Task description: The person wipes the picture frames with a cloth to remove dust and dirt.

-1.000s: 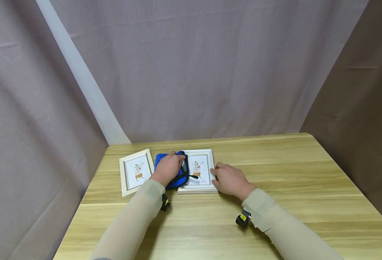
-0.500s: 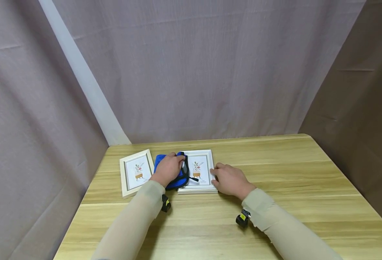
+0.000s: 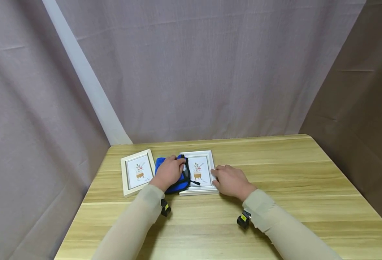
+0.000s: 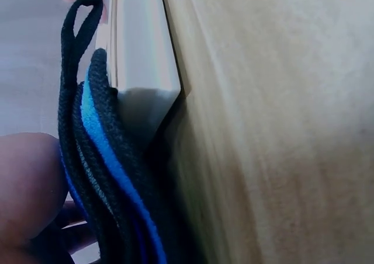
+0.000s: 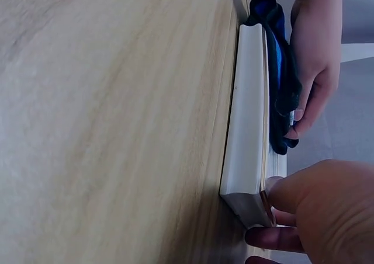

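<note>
My left hand grips a folded blue cloth with black edging and a small black loop, seen edge-on in the left wrist view. The cloth lies over the left part of a silver-white picture frame, which lies flat with a potted-plant print showing. In the right wrist view, my right hand pinches that frame by its outer edge, thumb on the face and fingers at the side. Left of the cloth lies a cream picture frame with a similar print, turned slightly; my left hand and sleeve come close to its right side.
Both frames lie on a wood-grain table, towards its far left part. A grey-mauve curtain hangs behind the table's far edge, and a brown cloth hangs at the right.
My left hand has slid the blue cloth slightly towards me over the silver-white picture frame. My right hand keeps its hold on that frame's right edge.
</note>
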`<state>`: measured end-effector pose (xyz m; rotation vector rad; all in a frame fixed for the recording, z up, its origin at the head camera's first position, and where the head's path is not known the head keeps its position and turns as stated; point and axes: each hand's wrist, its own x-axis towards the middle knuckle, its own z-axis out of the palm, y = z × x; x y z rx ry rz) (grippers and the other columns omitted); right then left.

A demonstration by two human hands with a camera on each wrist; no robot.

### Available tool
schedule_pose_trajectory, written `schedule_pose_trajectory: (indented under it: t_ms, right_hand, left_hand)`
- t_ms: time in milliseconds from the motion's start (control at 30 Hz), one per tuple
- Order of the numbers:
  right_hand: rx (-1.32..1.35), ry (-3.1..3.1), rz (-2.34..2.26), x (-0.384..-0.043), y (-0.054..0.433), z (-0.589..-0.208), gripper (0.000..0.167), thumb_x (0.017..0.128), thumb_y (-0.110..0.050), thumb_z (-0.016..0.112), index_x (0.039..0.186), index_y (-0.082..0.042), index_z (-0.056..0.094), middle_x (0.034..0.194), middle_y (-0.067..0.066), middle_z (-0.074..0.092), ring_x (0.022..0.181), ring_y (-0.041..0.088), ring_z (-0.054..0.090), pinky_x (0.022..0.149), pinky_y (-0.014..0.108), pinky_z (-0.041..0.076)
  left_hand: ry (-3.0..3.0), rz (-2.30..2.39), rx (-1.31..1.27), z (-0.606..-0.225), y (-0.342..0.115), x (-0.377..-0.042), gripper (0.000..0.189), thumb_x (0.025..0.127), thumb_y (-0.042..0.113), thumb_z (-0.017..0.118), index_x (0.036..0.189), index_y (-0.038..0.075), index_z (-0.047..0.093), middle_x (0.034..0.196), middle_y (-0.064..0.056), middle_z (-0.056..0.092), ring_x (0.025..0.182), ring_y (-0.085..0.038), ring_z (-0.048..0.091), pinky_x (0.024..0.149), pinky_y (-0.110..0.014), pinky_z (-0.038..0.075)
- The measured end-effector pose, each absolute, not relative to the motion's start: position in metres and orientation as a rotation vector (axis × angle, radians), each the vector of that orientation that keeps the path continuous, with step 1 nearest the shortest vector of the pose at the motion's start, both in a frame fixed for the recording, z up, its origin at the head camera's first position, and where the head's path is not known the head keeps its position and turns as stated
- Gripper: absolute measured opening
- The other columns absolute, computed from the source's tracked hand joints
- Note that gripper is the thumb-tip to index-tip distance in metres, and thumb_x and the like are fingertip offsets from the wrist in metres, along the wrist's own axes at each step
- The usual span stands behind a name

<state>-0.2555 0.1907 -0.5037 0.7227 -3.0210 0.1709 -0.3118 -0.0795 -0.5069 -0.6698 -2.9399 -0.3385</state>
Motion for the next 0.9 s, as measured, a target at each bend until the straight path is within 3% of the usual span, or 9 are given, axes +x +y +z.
schedule_pose_trajectory:
  t_ms: [100, 267, 533, 733, 900]
  right_hand:
    - [0.725, -3.019, 0.161, -0.256, 0.19, -0.505, 0.05, 0.104, -0.031, 0.073, 0.146, -0.004, 0.07, 0.14, 0.017, 0.07, 0.124, 0.047, 0.068, 0.097, 0.062, 0.059]
    - [0.724, -3.015, 0.13, -0.257, 0.188, -0.505, 0.049, 0.104, -0.031, 0.073, 0.145, -0.004, 0.07, 0.135, 0.015, 0.072, 0.114, 0.041, 0.07, 0.09, 0.058, 0.061]
    - [0.74, -3.008, 0.132, -0.258, 0.187, -0.505, 0.044, 0.104, -0.029, 0.073, 0.139, -0.003, 0.072, 0.126, 0.014, 0.074, 0.106, 0.038, 0.072, 0.084, 0.056, 0.061]
    - [0.748, -3.004, 0.146, -0.259, 0.19, -0.503, 0.041, 0.103, -0.027, 0.073, 0.137, -0.003, 0.073, 0.12, 0.014, 0.074, 0.1, 0.037, 0.072, 0.08, 0.055, 0.062]
    - [0.746, -2.999, 0.149, -0.26, 0.191, -0.504, 0.039, 0.103, -0.026, 0.072, 0.134, -0.003, 0.073, 0.117, 0.013, 0.074, 0.098, 0.036, 0.072, 0.076, 0.055, 0.061]
  left_hand:
    - [-2.955, -0.343, -0.676, -0.506, -0.08, -0.307, 0.03, 0.116, 0.022, 0.059, 0.139, 0.013, 0.075, 0.115, -0.013, 0.07, 0.101, -0.033, 0.067, 0.094, -0.048, 0.056]
    - [-2.956, -0.344, -0.669, -0.506, -0.081, -0.299, 0.031, 0.116, 0.024, 0.059, 0.14, 0.015, 0.076, 0.115, -0.012, 0.07, 0.102, -0.033, 0.067, 0.094, -0.047, 0.057]
    - [-2.934, -0.361, -0.678, -0.508, -0.083, -0.283, 0.031, 0.115, 0.025, 0.061, 0.14, 0.014, 0.076, 0.107, -0.011, 0.068, 0.095, -0.03, 0.066, 0.082, -0.044, 0.057]
    - [-2.871, -0.391, -0.722, -0.511, -0.083, -0.271, 0.03, 0.113, 0.022, 0.063, 0.138, 0.012, 0.077, 0.101, -0.011, 0.066, 0.096, -0.033, 0.067, 0.081, -0.046, 0.058]
    - [-2.878, -0.406, -0.742, -0.509, -0.084, -0.261, 0.03, 0.114, 0.024, 0.063, 0.138, 0.012, 0.076, 0.106, -0.013, 0.068, 0.101, -0.036, 0.068, 0.084, -0.048, 0.058]
